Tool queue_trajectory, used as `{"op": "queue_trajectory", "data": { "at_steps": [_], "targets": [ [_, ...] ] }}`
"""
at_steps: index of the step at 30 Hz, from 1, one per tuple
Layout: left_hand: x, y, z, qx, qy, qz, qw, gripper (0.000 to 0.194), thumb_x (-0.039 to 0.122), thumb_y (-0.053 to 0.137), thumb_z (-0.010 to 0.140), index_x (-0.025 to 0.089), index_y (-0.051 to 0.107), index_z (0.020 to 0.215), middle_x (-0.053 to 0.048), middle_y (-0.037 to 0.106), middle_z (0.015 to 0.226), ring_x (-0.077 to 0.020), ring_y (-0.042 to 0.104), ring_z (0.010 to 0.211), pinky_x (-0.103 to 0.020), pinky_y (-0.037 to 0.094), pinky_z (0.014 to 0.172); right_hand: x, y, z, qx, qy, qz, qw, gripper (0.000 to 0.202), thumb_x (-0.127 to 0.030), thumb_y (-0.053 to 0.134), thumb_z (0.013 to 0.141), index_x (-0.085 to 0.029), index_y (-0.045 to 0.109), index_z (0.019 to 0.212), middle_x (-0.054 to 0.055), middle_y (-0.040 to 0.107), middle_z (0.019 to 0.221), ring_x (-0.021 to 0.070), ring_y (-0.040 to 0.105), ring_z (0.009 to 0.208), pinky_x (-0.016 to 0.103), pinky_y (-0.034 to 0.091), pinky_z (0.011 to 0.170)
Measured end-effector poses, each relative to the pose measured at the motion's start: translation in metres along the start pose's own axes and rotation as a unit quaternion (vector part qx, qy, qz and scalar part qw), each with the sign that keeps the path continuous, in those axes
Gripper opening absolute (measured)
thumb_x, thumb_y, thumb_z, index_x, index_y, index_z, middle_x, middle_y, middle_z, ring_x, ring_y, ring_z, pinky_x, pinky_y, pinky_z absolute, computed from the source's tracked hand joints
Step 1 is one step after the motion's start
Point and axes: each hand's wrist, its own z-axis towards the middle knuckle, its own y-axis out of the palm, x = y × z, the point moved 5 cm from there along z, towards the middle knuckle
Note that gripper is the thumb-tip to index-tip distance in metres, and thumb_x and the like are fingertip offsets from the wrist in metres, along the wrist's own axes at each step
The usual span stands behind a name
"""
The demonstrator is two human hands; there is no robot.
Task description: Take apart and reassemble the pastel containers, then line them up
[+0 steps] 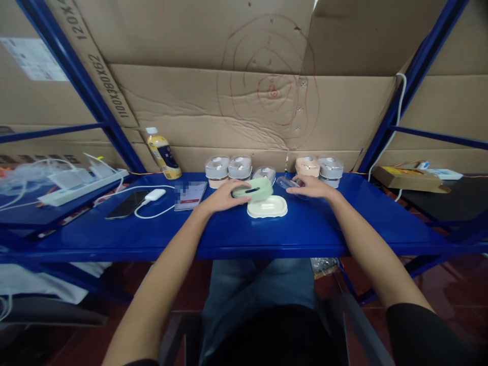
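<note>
My left hand (pixel 232 195) is closed on a pale green oval plastic shell (pixel 263 189) with a dark slot in it, held tilted above the blue tabletop. Just below that shell, a cream oval tray (pixel 267 207) with a wavy rim lies on the table. In my right hand (pixel 308 186) is a clear plastic cover (pixel 285 182), gripped by its right end near the back of the table. Behind the shell sits a grey lidded container (pixel 265 174), partly hidden by it.
Grey-lidded containers (pixel 229 168) and a pink one (pixel 307 165) line the cardboard wall. Leftward are a yellow bottle (pixel 163 155), a booklet (pixel 190 195), a phone (pixel 127 204) and a white charger (pixel 155 194) with cable. Blue shelf posts (pixel 415 81) rise at both sides.
</note>
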Motion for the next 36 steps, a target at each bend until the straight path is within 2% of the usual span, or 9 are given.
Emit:
{"op": "queue_trajectory", "data": {
  "at_steps": [3,7,11,15,21,26,30,34,36],
  "targets": [
    [0.022,0.014,0.0,-0.014,0.048,-0.039,0.998,0.059,0.059,0.075,0.087,0.023,0.068,0.133,-0.011,0.068,0.136,-0.0311,0.064,0.128,-0.049,0.047,0.116,-0.004,-0.006,-0.002,0.06,-0.001,0.024,0.998,0.076,-0.078,0.068,0.084,-0.018,0.067,0.131,0.013,0.078,0.106,0.0328,0.073,0.097,0.045,0.057,0.088],
    [0.036,0.037,0.0,-0.034,0.057,-0.021,0.998,0.072,0.059,0.08,0.084,0.022,0.062,0.143,-0.014,0.065,0.14,-0.0345,0.064,0.129,-0.051,0.047,0.116,-0.013,-0.009,-0.006,0.115,-0.028,0.065,0.991,0.073,-0.073,0.07,0.085,-0.017,0.066,0.13,0.014,0.078,0.105,0.0325,0.072,0.099,0.047,0.057,0.091],
    [0.036,0.046,0.002,-0.025,0.025,-0.016,0.999,0.092,0.059,0.086,0.077,0.019,0.05,0.153,-0.017,0.06,0.149,-0.0408,0.058,0.137,-0.055,0.046,0.117,-0.032,-0.001,-0.01,0.078,-0.127,0.118,0.982,0.071,-0.064,0.078,0.082,-0.019,0.066,0.135,0.011,0.077,0.113,0.0295,0.072,0.102,0.047,0.058,0.095],
    [0.03,0.05,0.003,-0.016,-0.014,-0.063,0.998,0.111,0.061,0.09,0.071,0.02,0.037,0.159,-0.019,0.057,0.153,-0.0431,0.057,0.139,-0.056,0.048,0.115,-0.058,0.016,-0.017,0.03,-0.241,0.08,0.967,0.077,-0.059,0.087,0.074,-0.023,0.067,0.14,0.011,0.073,0.13,0.0308,0.07,0.114,0.049,0.056,0.101],
    [0.023,0.056,0.003,-0.011,-0.041,-0.138,0.99,0.135,0.058,0.096,0.063,0.019,0.018,0.167,-0.022,0.063,0.146,-0.0439,0.059,0.139,-0.061,0.045,0.116,-0.075,0.041,-0.017,0.013,-0.279,0.003,0.96,0.085,-0.062,0.089,0.072,-0.027,0.065,0.145,0.012,0.07,0.135,0.0342,0.066,0.124,0.053,0.051,0.11],
    [0.022,0.057,0.004,-0.009,-0.023,-0.161,0.987,0.133,0.054,0.097,0.064,0.019,0.019,0.166,-0.023,0.062,0.146,-0.0433,0.06,0.138,-0.062,0.045,0.117,-0.076,0.048,-0.016,-0.002,-0.269,-0.026,0.963,0.088,-0.068,0.085,0.075,-0.023,0.063,0.148,0.014,0.069,0.133,0.0344,0.067,0.122,0.051,0.052,0.109],
    [0.014,0.06,0.005,0.007,-0.018,-0.154,0.988,0.128,0.055,0.095,0.065,0.017,0.023,0.165,-0.025,0.058,0.15,-0.042,0.06,0.138,-0.06,0.047,0.117,-0.075,0.043,-0.021,-0.009,-0.208,-0.081,0.975,0.094,-0.079,0.079,0.075,-0.025,0.061,0.15,0.015,0.069,0.132,0.0386,0.068,0.119,0.053,0.055,0.101],
    [0.01,0.053,0.005,0.06,-0.007,-0.043,0.997,0.091,0.045,0.076,0.087,0.015,0.031,0.16,-0.024,0.047,0.157,-0.0374,0.052,0.146,-0.056,0.043,0.123,-0.061,0.022,-0.03,-0.01,-0.121,-0.135,0.983,0.098,-0.086,0.078,0.069,-0.025,0.065,0.144,0.017,0.072,0.124,0.0433,0.07,0.112,0.055,0.057,0.094],
    [0.013,0.049,0.011,0.067,0.013,0.03,0.997,0.071,0.032,0.062,0.094,0.015,0.036,0.158,-0.022,0.043,0.162,-0.0351,0.045,0.152,-0.054,0.039,0.126,-0.054,0.01,-0.033,0.01,-0.116,-0.152,0.981,0.101,-0.082,0.085,0.062,-0.025,0.066,0.144,0.019,0.069,0.131,0.0463,0.067,0.118,0.058,0.056,0.097]
  ]
}}
